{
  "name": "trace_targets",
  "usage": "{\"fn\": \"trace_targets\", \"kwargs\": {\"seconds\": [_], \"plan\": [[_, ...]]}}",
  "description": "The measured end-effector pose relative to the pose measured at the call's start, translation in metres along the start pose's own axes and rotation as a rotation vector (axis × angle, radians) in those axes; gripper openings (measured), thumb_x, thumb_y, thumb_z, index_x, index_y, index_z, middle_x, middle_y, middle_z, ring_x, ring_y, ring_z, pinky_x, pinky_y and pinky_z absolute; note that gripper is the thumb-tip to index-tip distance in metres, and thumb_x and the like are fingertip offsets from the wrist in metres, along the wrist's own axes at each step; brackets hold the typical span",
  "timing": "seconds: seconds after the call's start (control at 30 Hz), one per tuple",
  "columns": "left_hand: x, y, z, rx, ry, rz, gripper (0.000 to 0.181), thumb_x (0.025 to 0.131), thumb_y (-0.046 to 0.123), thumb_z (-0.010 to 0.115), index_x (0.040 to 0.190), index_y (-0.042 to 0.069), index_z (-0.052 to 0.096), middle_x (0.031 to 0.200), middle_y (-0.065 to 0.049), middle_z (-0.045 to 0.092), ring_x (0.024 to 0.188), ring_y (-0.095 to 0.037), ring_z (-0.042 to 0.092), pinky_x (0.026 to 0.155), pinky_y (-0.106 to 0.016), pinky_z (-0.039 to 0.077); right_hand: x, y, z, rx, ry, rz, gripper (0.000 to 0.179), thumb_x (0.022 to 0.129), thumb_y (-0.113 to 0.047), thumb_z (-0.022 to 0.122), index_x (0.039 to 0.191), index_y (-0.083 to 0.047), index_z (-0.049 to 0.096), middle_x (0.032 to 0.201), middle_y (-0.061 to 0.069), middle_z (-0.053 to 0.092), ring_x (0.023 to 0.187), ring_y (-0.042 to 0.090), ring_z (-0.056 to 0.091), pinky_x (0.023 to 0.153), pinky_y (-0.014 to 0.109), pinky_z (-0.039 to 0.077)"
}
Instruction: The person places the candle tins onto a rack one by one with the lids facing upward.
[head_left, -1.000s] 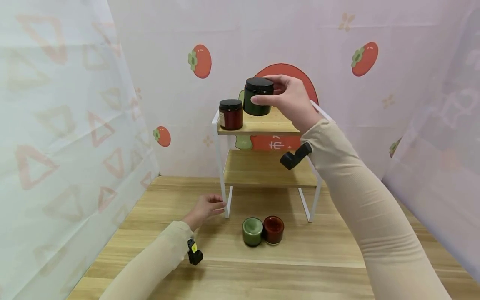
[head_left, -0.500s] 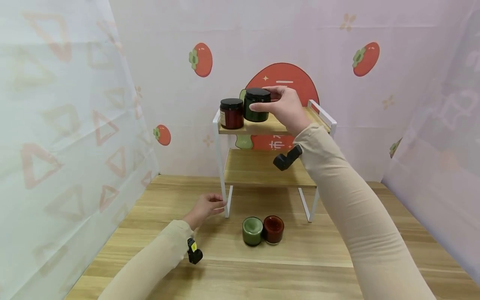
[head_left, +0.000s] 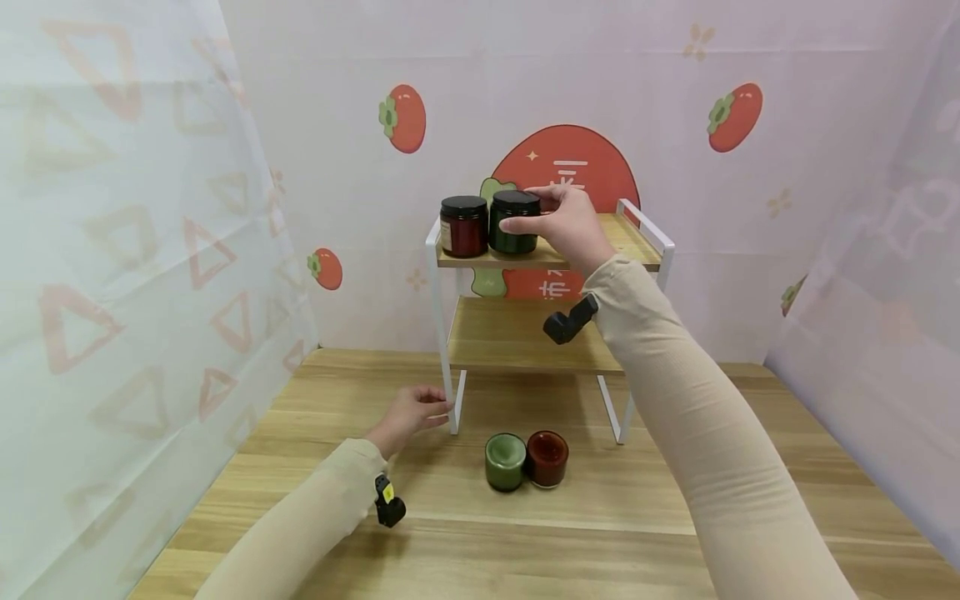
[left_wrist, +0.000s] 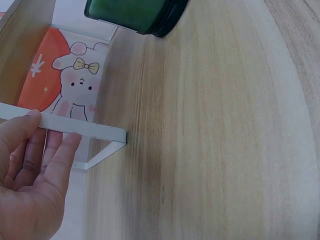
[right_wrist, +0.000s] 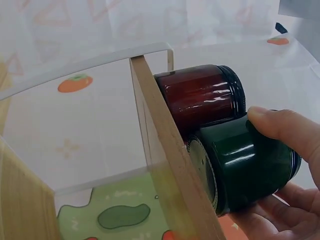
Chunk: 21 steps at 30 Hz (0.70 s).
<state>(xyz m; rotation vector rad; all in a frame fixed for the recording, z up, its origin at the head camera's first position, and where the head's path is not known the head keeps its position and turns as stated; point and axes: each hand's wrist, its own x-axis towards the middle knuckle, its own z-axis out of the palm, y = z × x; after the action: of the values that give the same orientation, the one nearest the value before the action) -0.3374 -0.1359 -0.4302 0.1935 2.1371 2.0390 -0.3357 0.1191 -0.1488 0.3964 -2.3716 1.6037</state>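
My right hand (head_left: pixel 573 229) grips a dark green glass jar (head_left: pixel 514 240) with a black lid, thumb on the near side and fingers behind. The jar is upright at the top board (head_left: pixel 570 250) of a two-tier shelf, close beside a dark red jar (head_left: pixel 464 235) with a black lid. In the right wrist view the green jar's base (right_wrist: pixel 202 172) shows tilted close to the board edge. Low on the left, my left hand (head_left: pixel 408 417) pinches the shelf's white leg (left_wrist: pixel 100 131) between thumb and fingers.
On the wooden table (head_left: pixel 600 533), a green jar (head_left: pixel 506 460) and a red jar (head_left: pixel 547 458) stand side by side in front of the shelf, bases up. The lower board (head_left: pixel 536 333) spans between the white legs. Printed cloth (head_left: pixel 645 75) hangs behind.
My right hand has lowered the green jar, shifting it slightly left, down to the top board beside the red jar. My left hand has stayed at the shelf leg.
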Motion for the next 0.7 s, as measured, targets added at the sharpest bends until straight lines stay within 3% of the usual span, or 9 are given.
{"fn": "trace_targets", "kwargs": {"seconds": [0.23,0.4,0.7], "plan": [[-0.0002,-0.0004,0.0004,-0.011,-0.002,-0.003,0.014,0.089,-0.005,0.064,0.101,-0.008,0.059,0.096,-0.008,0.062,0.108,-0.035,0.061,0.092,-0.038,0.058,0.0008,0.0026,0.0024,-0.030,0.006,0.023,0.067,0.078,-0.024,0.083,0.136,-0.010,0.053,0.126,0.011,0.061,0.112,0.019,0.056,0.098,0.030,0.048],[0.0002,-0.0019,0.0000,-0.009,-0.001,-0.004,0.012,0.089,-0.005,0.063,0.101,-0.008,0.059,0.097,-0.009,0.062,0.111,-0.039,0.060,0.090,-0.036,0.059,0.0013,0.0041,0.0037,-0.051,0.002,0.040,0.068,0.078,-0.024,0.082,0.137,-0.011,0.052,0.126,0.010,0.061,0.110,0.019,0.055,0.087,0.027,0.048],[0.0023,-0.0028,0.0000,0.002,-0.003,-0.002,0.014,0.090,-0.003,0.063,0.102,-0.008,0.058,0.097,-0.008,0.062,0.109,-0.036,0.061,0.093,-0.038,0.057,0.0024,0.0053,0.0038,-0.078,-0.013,0.046,0.069,0.080,-0.025,0.081,0.139,-0.010,0.050,0.127,0.010,0.060,0.104,0.020,0.055,0.080,0.027,0.048]]}}
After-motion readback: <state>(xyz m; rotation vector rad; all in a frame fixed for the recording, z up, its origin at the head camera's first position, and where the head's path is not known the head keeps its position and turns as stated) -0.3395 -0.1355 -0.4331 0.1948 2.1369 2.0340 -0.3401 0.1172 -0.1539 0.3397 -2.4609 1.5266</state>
